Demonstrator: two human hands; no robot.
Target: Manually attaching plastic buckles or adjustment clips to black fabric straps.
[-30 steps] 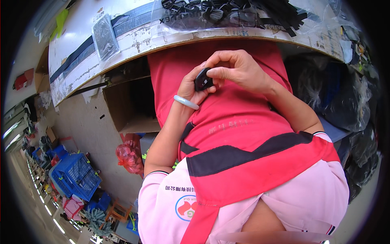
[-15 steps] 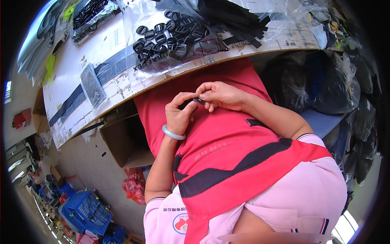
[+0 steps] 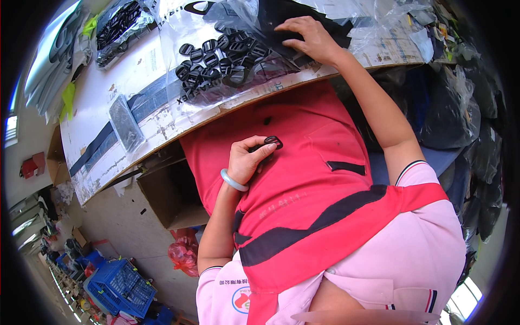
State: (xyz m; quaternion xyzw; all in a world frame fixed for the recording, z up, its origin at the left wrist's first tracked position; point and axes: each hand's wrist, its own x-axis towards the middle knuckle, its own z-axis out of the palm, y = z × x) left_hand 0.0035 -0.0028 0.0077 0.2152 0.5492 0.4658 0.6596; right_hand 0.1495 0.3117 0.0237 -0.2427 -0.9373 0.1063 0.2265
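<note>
My left hand [image 3: 245, 161], with a pale bangle at its wrist, pinches a small black plastic buckle [image 3: 275, 142] between thumb and fingers above my red apron. Stretched far over the table, my right hand [image 3: 311, 40] has thumb and fingers apart above a stack of black fabric strips [image 3: 276, 21]. Whether its fingertips touch the strips I cannot tell. Left of that hand, a pile of black buckles [image 3: 208, 59] lies on a clear plastic bag near the table's front edge.
The worn white table [image 3: 157, 122] curves across the front. On it are a clear flat packet [image 3: 126, 124] and a bag of black parts [image 3: 120, 24]. Black bags [image 3: 449, 116] crowd the right side. A cardboard box [image 3: 173, 189] stands underneath; a blue crate [image 3: 122, 287] is at lower left.
My right hand has let go of the buckle and moved far across the table to the black strips. My left hand still holds the buckle, slightly nearer and to the right.
</note>
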